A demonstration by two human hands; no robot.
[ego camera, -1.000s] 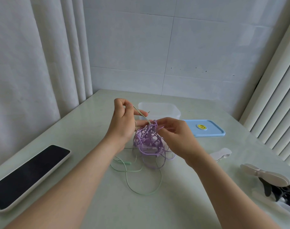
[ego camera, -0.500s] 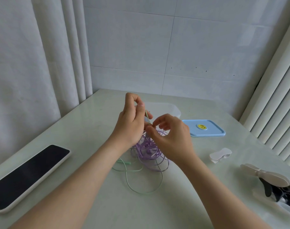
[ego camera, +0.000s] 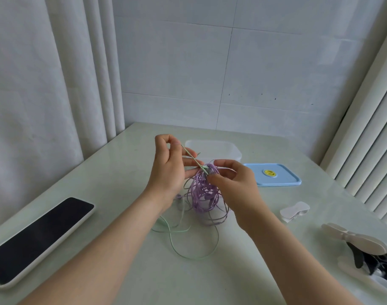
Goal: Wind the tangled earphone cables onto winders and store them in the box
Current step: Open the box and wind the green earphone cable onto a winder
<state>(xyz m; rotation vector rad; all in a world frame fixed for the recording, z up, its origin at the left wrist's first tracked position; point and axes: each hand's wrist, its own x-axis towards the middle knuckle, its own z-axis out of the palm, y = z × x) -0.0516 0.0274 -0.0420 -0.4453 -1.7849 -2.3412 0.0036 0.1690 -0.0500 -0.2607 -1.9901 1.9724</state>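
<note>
Just beyond both hands stands the box (ego camera: 212, 148), a shallow rectangular tub of cloudy translucent plastic with rounded corners, open at the top (what it holds cannot be made out from this low angle). Its lid (ego camera: 280, 178), flat, pale blue and raised at the rim, lies to the right of the right hand, bearing a round yellow sticker (ego camera: 269, 172). The left hand (ego camera: 169, 170) pinches a thin green cable (ego camera: 189, 246) between thumb and forefinger, a straight strand of it drawn taut down to the purple cable tangle (ego camera: 203, 193). The right hand (ego camera: 234, 183) has its fingers curled round the top of that tangle, a loose ball of glossy loops hanging between the two wrists onto the smooth pale table (ego camera: 126, 177). A white bow-shaped winder (ego camera: 295, 211) lies right of the right wrist.
</note>
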